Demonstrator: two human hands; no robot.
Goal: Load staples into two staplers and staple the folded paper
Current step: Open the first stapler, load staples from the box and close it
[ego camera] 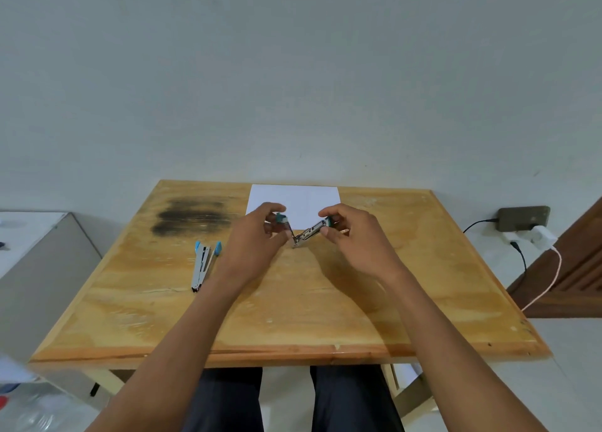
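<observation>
Both hands hold a small green-tipped metal stapler, spread wide open in a V above the middle of the wooden table. My left hand pinches one green end, and my right hand grips the other arm. Its hinge points down, close to the tabletop. A second stapler with light blue tips lies opened on the table to the left of my left hand. A white sheet of paper lies flat at the table's far edge, just behind the hands. No loose staples can be made out.
A dark scorch mark stains the table's far left. A grey-white cabinet stands left of the table. On the right wall sit a power strip with a charger and hanging cables. A wooden door is at the far right.
</observation>
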